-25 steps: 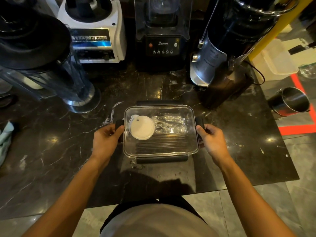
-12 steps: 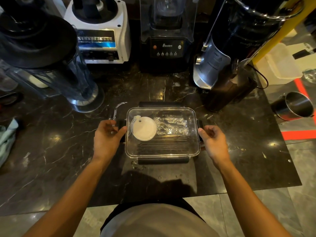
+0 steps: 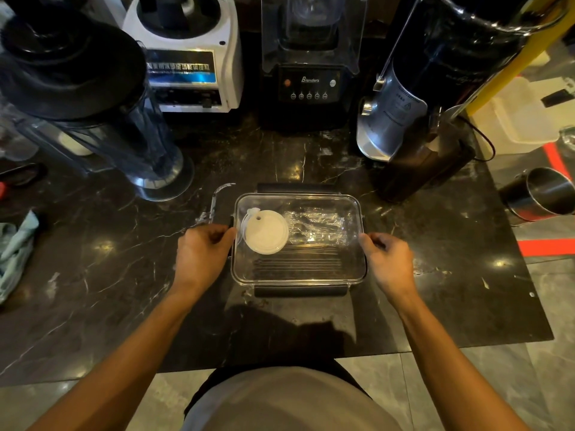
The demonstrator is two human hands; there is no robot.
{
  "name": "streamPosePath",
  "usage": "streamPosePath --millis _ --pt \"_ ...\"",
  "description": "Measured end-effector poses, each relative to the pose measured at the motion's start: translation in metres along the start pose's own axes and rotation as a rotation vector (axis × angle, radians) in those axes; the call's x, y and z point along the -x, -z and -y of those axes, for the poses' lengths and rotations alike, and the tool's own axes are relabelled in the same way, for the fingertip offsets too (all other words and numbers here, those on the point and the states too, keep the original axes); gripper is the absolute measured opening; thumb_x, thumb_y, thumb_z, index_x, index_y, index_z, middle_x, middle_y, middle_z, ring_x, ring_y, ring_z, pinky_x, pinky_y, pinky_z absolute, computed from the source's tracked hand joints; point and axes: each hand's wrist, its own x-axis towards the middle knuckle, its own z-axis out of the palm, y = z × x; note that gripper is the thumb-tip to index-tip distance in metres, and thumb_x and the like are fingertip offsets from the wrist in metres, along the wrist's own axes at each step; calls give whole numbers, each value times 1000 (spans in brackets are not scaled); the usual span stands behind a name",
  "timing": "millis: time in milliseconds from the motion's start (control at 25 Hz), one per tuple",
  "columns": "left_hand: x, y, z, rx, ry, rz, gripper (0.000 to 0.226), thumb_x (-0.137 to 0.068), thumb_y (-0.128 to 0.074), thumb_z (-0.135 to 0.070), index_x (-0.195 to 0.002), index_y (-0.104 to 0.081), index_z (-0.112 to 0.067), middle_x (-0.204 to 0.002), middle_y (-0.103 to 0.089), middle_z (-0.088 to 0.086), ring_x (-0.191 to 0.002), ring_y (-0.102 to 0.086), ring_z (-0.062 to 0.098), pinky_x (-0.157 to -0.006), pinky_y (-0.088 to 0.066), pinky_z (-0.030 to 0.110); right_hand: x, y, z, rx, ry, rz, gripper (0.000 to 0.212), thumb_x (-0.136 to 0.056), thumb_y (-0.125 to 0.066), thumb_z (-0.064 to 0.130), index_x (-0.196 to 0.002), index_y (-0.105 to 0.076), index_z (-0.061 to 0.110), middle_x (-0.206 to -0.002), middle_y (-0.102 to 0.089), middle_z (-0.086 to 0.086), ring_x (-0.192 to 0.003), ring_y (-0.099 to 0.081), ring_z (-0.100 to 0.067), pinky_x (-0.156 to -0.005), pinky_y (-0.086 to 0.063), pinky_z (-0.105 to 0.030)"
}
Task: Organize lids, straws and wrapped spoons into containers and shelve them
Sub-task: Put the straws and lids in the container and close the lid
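Observation:
A clear rectangular container (image 3: 298, 275) with a transparent cover and black clips sits on the dark marble counter (image 3: 102, 275). Inside it lie a white round cup lid (image 3: 266, 231) at the left, plastic-wrapped spoons (image 3: 314, 227) at the back right, and dark straws (image 3: 295, 259) along the front. My left hand (image 3: 202, 253) is against the container's left short side, thumb at the rim and fingers curled at the side clip. My right hand (image 3: 387, 259) does the same on the right short side, curled fingers touching the rim.
A blender jar (image 3: 93, 119) lies tilted at the back left. Behind the container stand a white blender base (image 3: 189, 57), a black blender (image 3: 308, 66) and a steel machine (image 3: 413, 119). A clear plastic piece (image 3: 214, 197), a cloth (image 3: 15, 247) and a steel cup (image 3: 541, 194) lie around.
The side clips, flared out under my hands a second ago, now lie flat against the container walls. Both hands eased off briefly and have come back against the short sides.

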Motion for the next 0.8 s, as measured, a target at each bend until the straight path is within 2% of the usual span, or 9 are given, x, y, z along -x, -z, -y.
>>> streamPosePath --millis 80,160,200,240,320,440,520,600,800 --pt "0 3 -5 -54 -21 46 16 -100 -64 -29 -93 -77 -22 -84 -76 -5 -75 -73 7 -74 -65 37 -2 0 4 14 -40 5 33 -100 -65 28 -70 -69 16 -57 -60 8 -50 -54 0 -50 -39 -18" --pt "-5 8 -12 -198 -135 64 14 -99 -64 -29 -90 -73 -23 -80 -73 -2 -70 -70 12 -70 -63 43 -6 2 8 93 -20 22 32 -100 -64 33 -74 -70 16 -63 -63 4 -60 -60 -9 -56 -41 -29" --pt "-9 8 -16 -301 -238 49 13 -98 -66 -31 -99 -73 -20 -88 -73 2 -76 -70 16 -72 -63 45 -7 4 11 193 18 34 28 -100 -63 38 -84 -73 16 -75 -68 0 -74 -65 -18 -62 -45 -32" --pt "-14 7 -23 -389 -342 34 24 -96 -69 -33 -114 -71 -18 -104 -72 6 -88 -70 21 -79 -62 46 -7 4 13 334 79 47 32 -98 -63 45 -103 -73 15 -94 -70 -6 -93 -66 -26 -73 -50 -36" --pt "-30 -3 -43 -471 -530 126 51 -94 -71 -39 -138 -61 -15 -134 -64 12 -118 -63 31 -98 -55 50 -1 1 19 536 238 88 66 -92 -64 61 -139 -58 16 -133 -57 -12 -125 -52 -29 -101 -49 -44" --pt "-48 -28 -80 -571 -737 316 65 -98 -60 -49 -152 -49 -14 -155 -51 13 -142 -48 32 -115 -41 52 20 -8 24 613 583 167 95 -81 -64 74 -153 -42 16 -154 -39 -14 -141 -36 -31 -117 -37 -54" --pt "-57 -45 -94 -669 -754 413 71 -101 -52 -54 -158 -38 -14 -163 -40 12 -151 -36 29 -121 -30 49 30 -12 13 707 701 221 102 -79 -64 76 -156 -37 14 -157 -35 -16 -146 -31 -33 -118 -33 -61" --pt "-64 -57 -100 -765 -717 484 75 -101 -49 -56 -161 -30 -15 -166 -33 11 -154 -30 27 -123 -24 47 35 -14 1 791 709 265 103 -81 -65 73 -158 -32 13 -162 -30 -16 -152 -25 -33 -119 -29 -64" --pt "-70 -69 -101 -754 -675 501 79 -100 -51 -58 -160 -29 -12 -159 -40 13 -145 -40 31 -118 -31 47 40 -17 -12 825 704 227 95 -86 -67 62 -158 -34 9 -163 -33 -18 -154 -24 -33 -120 -27 -65"
